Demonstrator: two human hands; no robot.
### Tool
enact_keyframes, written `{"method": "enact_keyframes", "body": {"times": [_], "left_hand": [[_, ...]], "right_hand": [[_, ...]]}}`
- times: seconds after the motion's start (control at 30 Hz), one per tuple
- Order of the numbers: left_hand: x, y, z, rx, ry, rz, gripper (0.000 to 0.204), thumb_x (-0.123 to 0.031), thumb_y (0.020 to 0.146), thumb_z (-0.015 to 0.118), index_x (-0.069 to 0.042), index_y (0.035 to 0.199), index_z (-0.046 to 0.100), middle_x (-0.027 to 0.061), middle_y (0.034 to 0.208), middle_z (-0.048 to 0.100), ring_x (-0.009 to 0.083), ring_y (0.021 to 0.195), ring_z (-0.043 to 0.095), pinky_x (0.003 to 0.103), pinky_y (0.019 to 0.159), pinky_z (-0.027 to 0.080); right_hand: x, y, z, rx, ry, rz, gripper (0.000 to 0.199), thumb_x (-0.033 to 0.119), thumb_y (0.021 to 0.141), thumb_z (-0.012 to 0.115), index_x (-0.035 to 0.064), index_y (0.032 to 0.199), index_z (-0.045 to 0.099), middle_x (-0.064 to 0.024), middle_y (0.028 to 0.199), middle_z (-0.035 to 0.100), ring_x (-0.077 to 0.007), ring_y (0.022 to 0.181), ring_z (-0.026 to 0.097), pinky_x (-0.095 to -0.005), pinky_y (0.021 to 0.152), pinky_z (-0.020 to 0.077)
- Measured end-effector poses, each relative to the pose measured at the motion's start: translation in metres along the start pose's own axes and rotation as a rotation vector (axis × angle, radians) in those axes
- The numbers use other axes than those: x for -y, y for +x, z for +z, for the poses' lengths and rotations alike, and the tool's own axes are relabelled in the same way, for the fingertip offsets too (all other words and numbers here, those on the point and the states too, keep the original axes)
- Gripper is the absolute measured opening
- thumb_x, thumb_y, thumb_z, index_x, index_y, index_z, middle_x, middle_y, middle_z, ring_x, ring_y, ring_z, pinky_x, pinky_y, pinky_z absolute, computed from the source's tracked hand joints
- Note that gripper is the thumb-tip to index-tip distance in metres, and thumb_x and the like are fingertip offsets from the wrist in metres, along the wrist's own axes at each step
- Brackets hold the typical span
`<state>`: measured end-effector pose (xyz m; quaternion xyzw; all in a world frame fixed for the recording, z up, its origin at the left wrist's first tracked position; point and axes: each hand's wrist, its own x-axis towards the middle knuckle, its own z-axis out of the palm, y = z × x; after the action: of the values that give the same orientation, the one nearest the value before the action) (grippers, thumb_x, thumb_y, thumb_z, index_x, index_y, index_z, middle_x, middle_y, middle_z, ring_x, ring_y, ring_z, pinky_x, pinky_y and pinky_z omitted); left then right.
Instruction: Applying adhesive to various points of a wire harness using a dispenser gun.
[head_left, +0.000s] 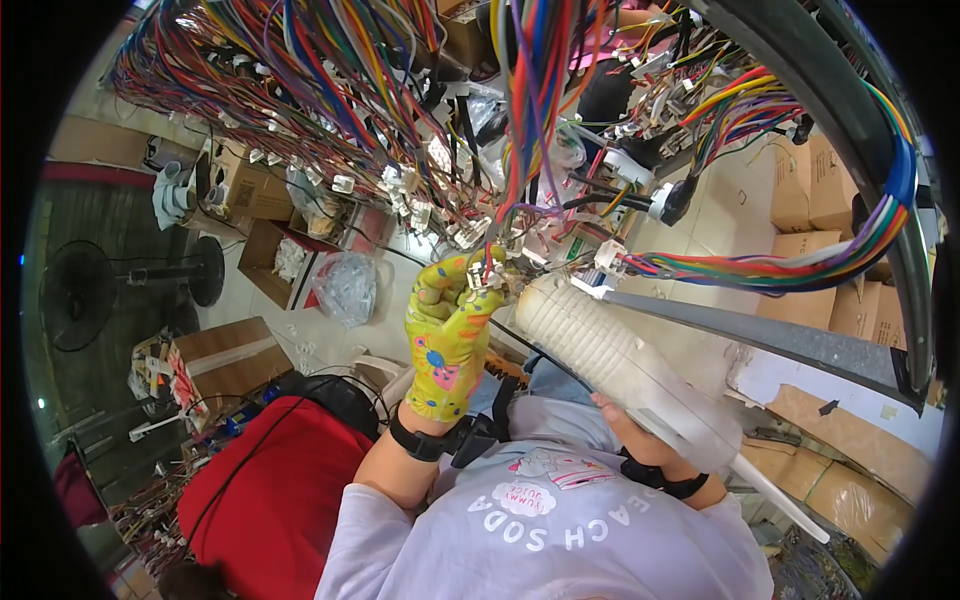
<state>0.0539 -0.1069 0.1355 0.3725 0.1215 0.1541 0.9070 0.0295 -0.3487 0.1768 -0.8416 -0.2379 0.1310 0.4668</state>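
My left hand (447,335), in a yellow patterned glove, is raised at the middle with its fingers closed around a white wire connector (486,276). Coloured wires (520,120) run up from the connector. My right hand (640,437) is wrapped round a white hot-air gun (625,365), whose body hides most of the fingers. The gun's ribbed, browned barrel points up and left, its end close beside the connector and my left fingertips. From its rear a white cord sleeve (780,497) slants down to the right.
Dense hanging wire bundles (330,90) with white connectors fill the top. A grey metal bar (760,325) crosses at right, under a looped wire bundle (770,272). Cardboard boxes (235,360) stand left and right. A person in red (290,480) is close at my left, near a fan (80,295).
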Motion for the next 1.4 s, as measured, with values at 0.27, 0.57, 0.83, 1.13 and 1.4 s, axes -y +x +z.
{"method": "enact_keyframes", "body": {"times": [0.27,0.57,0.83,1.13,1.4], "left_hand": [[-0.003,-0.002,0.001,-0.004,0.008,-0.021,0.036,0.007,0.083,0.065,-0.005,0.116,0.055,0.0162,0.116,0.063,0.0215,0.1,0.064,0.036,0.089,0.052],[-0.003,-0.002,0.001,0.02,-0.028,-0.041,0.038,0.0,0.084,0.067,-0.003,0.119,0.053,0.014,0.111,0.064,0.0197,0.095,0.064,0.034,0.086,0.051],[-0.009,-0.006,-0.007,0.051,-0.372,-0.414,0.043,-0.014,0.085,0.067,-0.002,0.125,0.054,0.0079,0.107,0.064,0.0148,0.097,0.059,0.028,0.083,0.047],[-0.011,-0.002,0.001,-0.016,-0.489,-0.53,0.039,-0.02,0.085,0.061,0.001,0.118,0.057,0.0119,0.106,0.063,0.0261,0.096,0.061,0.042,0.085,0.049],[-0.004,-0.003,-0.013,-0.005,-0.636,-0.644,0.048,-0.026,0.079,0.067,0.0,0.118,0.055,0.0137,0.103,0.063,0.028,0.093,0.062,0.045,0.086,0.049]], "right_hand": [[0.015,0.007,-0.006,0.03,-0.068,0.098,0.022,0.01,0.084,0.065,-0.0005,0.103,0.066,-0.0093,0.087,0.071,-0.0183,0.081,0.068,-0.0304,0.073,0.0546],[0.01,0.002,-0.006,-0.006,-0.17,-0.035,0.023,0.007,0.083,0.065,-0.0016,0.104,0.064,-0.0104,0.086,0.07,-0.0187,0.081,0.068,-0.0311,0.073,0.0549],[0.015,0.009,-0.011,0.055,-0.057,-0.037,0.025,0.008,0.083,0.065,-0.001,0.106,0.063,-0.0092,0.09,0.069,-0.0186,0.084,0.067,-0.0306,0.075,0.0538],[0.012,0.006,-0.011,0.09,-0.042,-0.03,0.027,0.013,0.081,0.067,0.0013,0.106,0.066,-0.0077,0.091,0.071,-0.018,0.084,0.069,-0.0303,0.076,0.0539],[0.017,0.008,-0.012,0.106,-0.023,0.032,0.025,0.015,0.082,0.067,0.0024,0.104,0.067,-0.0067,0.088,0.071,-0.0177,0.082,0.069,-0.0302,0.074,0.0545]]}}
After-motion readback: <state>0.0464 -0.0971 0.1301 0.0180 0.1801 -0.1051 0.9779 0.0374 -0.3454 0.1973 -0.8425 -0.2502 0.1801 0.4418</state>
